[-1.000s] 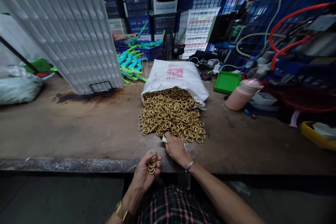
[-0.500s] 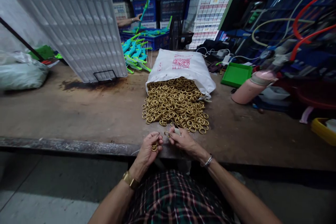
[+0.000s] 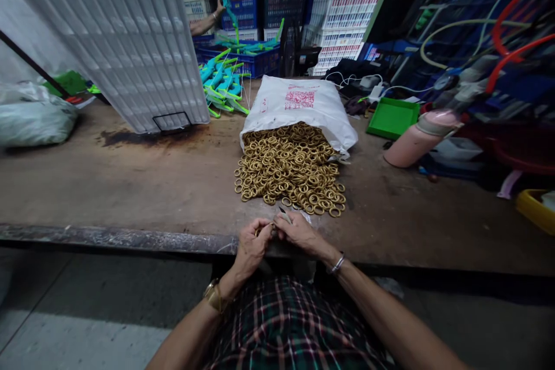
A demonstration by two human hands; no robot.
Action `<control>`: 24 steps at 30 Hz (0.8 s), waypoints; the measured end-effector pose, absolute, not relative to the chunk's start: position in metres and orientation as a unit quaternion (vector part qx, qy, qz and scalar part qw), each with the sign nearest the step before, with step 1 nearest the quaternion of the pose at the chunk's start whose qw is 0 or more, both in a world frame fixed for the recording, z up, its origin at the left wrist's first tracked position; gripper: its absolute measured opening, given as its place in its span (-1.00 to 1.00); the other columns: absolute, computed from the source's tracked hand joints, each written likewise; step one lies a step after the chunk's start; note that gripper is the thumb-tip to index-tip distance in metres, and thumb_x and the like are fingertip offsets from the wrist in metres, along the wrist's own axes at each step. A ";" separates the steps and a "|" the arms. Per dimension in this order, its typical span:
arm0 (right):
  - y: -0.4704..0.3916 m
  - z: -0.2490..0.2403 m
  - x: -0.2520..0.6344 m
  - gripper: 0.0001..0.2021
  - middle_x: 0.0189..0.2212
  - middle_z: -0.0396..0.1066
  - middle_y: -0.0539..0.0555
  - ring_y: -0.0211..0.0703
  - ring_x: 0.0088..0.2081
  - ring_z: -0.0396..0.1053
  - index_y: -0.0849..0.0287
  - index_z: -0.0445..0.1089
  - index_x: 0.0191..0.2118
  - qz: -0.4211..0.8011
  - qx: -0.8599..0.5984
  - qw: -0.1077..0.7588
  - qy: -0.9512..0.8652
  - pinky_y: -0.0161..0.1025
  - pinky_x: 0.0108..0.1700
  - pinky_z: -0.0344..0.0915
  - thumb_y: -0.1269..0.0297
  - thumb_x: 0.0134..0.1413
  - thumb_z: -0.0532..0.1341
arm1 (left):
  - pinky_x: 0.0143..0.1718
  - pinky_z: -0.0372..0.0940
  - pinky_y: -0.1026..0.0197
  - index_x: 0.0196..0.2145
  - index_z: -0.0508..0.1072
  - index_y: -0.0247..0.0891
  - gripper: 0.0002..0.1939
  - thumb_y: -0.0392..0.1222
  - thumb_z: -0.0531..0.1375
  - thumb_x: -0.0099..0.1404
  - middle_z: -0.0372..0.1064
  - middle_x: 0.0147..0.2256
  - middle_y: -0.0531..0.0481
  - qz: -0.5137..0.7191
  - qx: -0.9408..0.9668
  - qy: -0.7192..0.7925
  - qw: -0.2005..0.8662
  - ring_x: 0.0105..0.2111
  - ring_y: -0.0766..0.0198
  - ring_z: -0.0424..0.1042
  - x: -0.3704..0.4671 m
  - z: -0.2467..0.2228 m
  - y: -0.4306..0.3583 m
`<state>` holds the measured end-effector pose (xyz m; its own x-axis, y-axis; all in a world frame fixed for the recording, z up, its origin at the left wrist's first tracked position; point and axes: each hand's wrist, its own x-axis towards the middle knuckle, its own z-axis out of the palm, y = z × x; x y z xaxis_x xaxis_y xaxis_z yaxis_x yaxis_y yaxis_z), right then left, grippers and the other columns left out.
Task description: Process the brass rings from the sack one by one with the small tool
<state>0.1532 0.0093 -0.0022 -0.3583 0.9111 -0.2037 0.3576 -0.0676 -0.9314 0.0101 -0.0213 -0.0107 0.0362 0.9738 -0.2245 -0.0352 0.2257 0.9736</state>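
My left hand (image 3: 251, 247) is closed around brass-coloured rings (image 3: 258, 232), mostly hidden by the fingers. My right hand (image 3: 304, 235) is closed on a small knife-like tool (image 3: 286, 217) with a pale body and a dark pointed tip. Its fingertips meet those of my left hand at the table's front edge, and what lies between them is too small to make out. Just beyond my hands, a heap of brass-coloured rings (image 3: 290, 173) spills from the mouth of a white sack (image 3: 269, 105) with red print, lying on its side.
A ribbed translucent panel (image 3: 143, 52) stands on the wooden table (image 3: 173, 179) at left. Behind are turquoise-and-green plastic bows (image 3: 223, 84), stacked crates (image 3: 284, 6) and another person's hand (image 3: 219, 7) on a bow. At right are a green tray (image 3: 393, 118) and a pink bottle (image 3: 410, 144).
My hands have come together, and my left hand has turned so its rings are more hidden. In the background, the other person's hand has raised a bow up and left.
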 end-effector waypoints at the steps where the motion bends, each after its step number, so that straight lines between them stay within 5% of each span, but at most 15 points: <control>1: 0.010 -0.003 0.152 -0.67 -0.69 0.14 -0.10 -0.38 -0.61 0.05 0.20 0.21 -0.59 0.524 -0.511 0.261 -0.630 -0.39 -0.54 -0.02 0.09 0.06 0.02 | -0.65 -0.04 0.39 -0.45 0.38 -0.32 -0.74 -0.03 0.18 0.09 0.15 -0.65 0.16 0.440 0.447 0.533 0.569 -0.67 0.49 0.05 0.010 -0.011 -0.022; 9: 0.011 -0.002 0.147 -0.79 -0.68 0.07 -0.14 -0.37 -0.57 0.02 0.17 0.12 -0.60 0.468 -0.543 0.269 -0.643 -0.38 -0.54 -0.06 0.21 -0.05 0.05 | -0.70 -0.05 0.40 -0.40 0.30 -0.29 -0.68 0.06 0.14 0.11 0.22 -0.61 0.14 0.390 0.396 0.500 0.665 -0.71 0.50 0.08 0.008 -0.006 -0.027; 19: 0.008 -0.004 0.149 -0.82 -0.62 0.22 -0.08 -0.33 -0.55 0.15 0.17 0.21 -0.50 0.435 -0.544 0.289 -0.657 -0.38 -0.48 0.03 0.29 0.03 -0.03 | -0.69 -0.09 0.42 -0.42 0.26 -0.29 -0.71 0.02 0.16 0.13 0.19 -0.58 0.14 0.431 0.335 0.439 0.713 -0.68 0.52 0.08 0.007 -0.008 -0.030; 24: -0.002 -0.001 0.150 -0.86 -0.59 0.27 -0.02 -0.28 -0.55 0.13 0.17 0.28 -0.41 0.274 -0.533 0.174 -0.781 -0.34 -0.47 -0.06 0.42 -0.05 0.00 | -0.69 -0.08 0.43 -0.42 0.25 -0.28 -0.68 0.06 0.15 0.12 0.19 -0.57 0.14 0.439 0.356 0.465 0.681 -0.68 0.52 0.08 0.009 -0.004 -0.029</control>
<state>0.1504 -0.0021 -0.0008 -0.3706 0.9286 -0.0206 0.7386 0.2812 -0.6127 0.0087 -0.0287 -0.0044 0.1814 0.9295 -0.3212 -0.2660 0.3609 0.8939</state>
